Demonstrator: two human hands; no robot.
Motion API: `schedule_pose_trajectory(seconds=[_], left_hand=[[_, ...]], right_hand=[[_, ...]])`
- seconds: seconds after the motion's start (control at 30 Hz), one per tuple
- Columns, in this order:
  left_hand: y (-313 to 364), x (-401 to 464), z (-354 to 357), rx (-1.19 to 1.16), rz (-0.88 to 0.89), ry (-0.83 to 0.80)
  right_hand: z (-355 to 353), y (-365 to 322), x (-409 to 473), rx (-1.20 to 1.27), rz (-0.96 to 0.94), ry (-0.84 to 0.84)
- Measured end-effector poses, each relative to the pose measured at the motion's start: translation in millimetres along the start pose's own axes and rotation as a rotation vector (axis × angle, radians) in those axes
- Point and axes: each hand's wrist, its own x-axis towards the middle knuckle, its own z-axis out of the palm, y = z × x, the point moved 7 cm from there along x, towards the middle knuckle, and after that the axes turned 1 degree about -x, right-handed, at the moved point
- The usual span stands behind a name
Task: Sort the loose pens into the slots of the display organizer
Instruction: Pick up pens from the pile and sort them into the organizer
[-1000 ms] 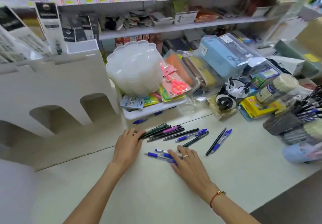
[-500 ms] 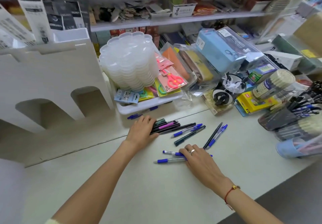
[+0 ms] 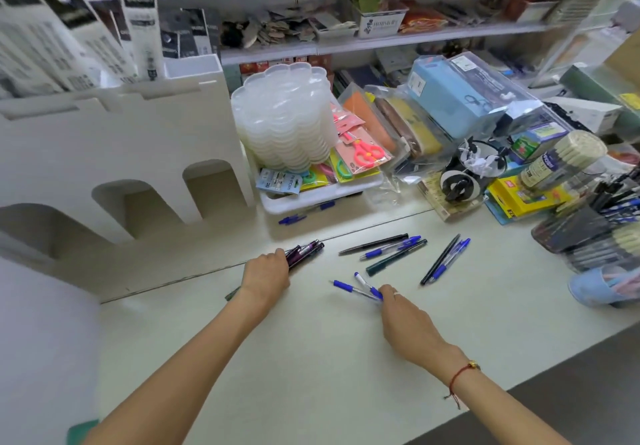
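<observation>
Pens: left hand [image 3: 266,273] grips a dark bundle [image 3: 304,250] near the counter's [image 3: 311,358] back-left seam, fingers curled round it. Tips stick out toward the back right, 1 tail end shows behind the wrist. Count unclear, at least 4, 1 purple. Bundle lies low on the counter; can't tell if lifted.

Right hand [image 3: 403,316] mid-counter, fingertips pinched narrow on 2 blue-capped pens [image 3: 356,287] that cross in a V. Red string bracelet [image 3: 457,377] on that wrist.

Loose, untouched:
- group of 3 [image 3: 384,249] behind the right hand: 1 black, 1 blue, 1 dark green, roughly parallel
- group of 3 [image 3: 445,259] further right, touching: 1 black, 2 blue
- 1 blue pen [image 3: 292,219] at the counter's back, in front of the white tray [image 3: 311,197]

Organizer [image 3: 114,154]: white, back-left of counter, 3 arched openings visible in its side, no pens seen in those.

Tray holds a stack of clear lids [image 3: 284,119] and carded scissors [image 3: 367,152]. Right edge of counter: tubs of bundled pens [image 3: 602,230], blurred.
</observation>
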Motion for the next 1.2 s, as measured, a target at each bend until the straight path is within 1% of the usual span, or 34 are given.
schedule_pose_trajectory(seconds=[0.07,0.1,0.13,0.23,0.27,0.3,0.37,0.43,0.53,0.7,0.8,0.9,0.97,1.03,1.1,1.2], left_hand=[[-15,-17,9,-0.109,-0.022,-0.073],[-23,-25,14,-0.240,-0.046,-0.116],[-29,-33,18,-0.448,-0.079,-0.161],[-25,-69,20,-1.389,-0.237,-0.280],[-20,-82,15,-1.630,-0.279,-0.295],[-16,-95,9,-1.803,-0.301,-0.297],[-13,-118,-3,-2.003,-0.289,-0.245],[-19,-138,-15,-2.057,-0.260,-0.151],[-35,-167,-30,-2.021,-0.265,-0.011],[-77,-225,-64,-1.961,-0.247,0.265],[-109,-264,-83,-1.903,-0.229,0.404],[-139,-303,-96,-1.852,-0.206,0.486],[-164,-329,-92,-1.872,-0.248,0.559],[-191,-353,-78,-1.982,-0.345,0.609],[-217,-371,-63,-2.121,-0.406,0.602],[-248,-393,-49,-2.235,-0.360,0.585]], right_hand=[[6,-7,-1,0.270,0.052,-0.104],[10,-14,-2,0.432,0.075,-0.177],[12,-22,-5,0.579,0.093,-0.234],[4,-57,-17,0.908,0.129,-0.341],[1,-69,-22,1.029,0.141,-0.384],[-2,-81,-28,1.141,0.139,-0.432],[-15,-106,-42,1.287,0.068,-0.527],[-31,-130,-57,1.328,-0.041,-0.579],[-52,-165,-74,1.278,-0.139,-0.553],[-77,-223,-121,0.982,-0.287,-0.463],[-90,-261,-161,0.951,-0.340,-0.480],[-94,-300,-195,0.936,-0.372,-0.503],[-94,-325,-211,0.917,-0.382,-0.471],[-87,-348,-221,0.916,-0.380,-0.431],[-78,-372,-226,0.931,-0.385,-0.406],[-75,-410,-230,0.969,-0.462,-0.269]])
